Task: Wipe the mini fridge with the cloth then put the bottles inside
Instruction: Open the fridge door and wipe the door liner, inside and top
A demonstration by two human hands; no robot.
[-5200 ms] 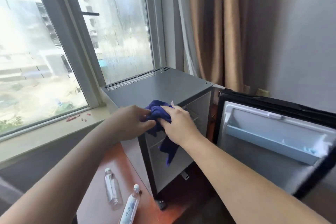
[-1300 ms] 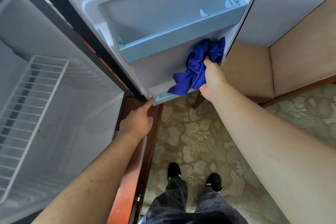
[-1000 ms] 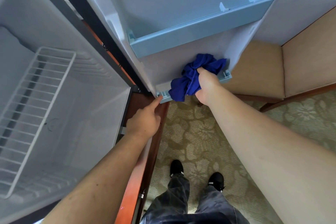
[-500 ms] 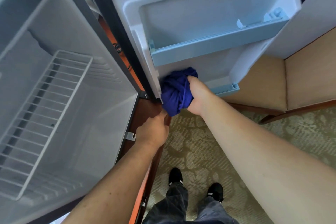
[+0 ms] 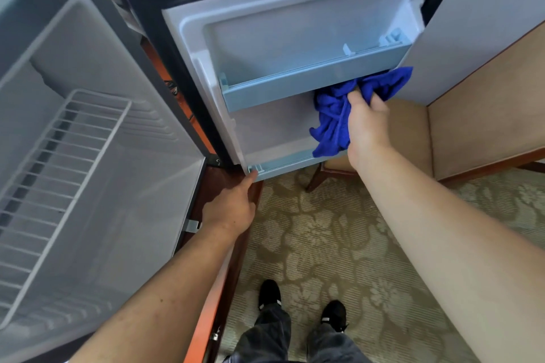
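Cloth (image 5: 333,124) bunched in my right hand (image 5: 365,121), rubbing the door (image 5: 265,130) under its shelf (image 5: 309,82). Left hand (image 5: 230,206) grips nothing, one finger steadying the door's corner. I judge wiping midway; fridge (image 5: 132,186) holds no bottles yet.

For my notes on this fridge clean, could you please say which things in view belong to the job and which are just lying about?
Job: cloth, gripped by the right hand; open fridge door, touched at its lower corner by the left hand; wire rack.
Lying about: chair, carpet.
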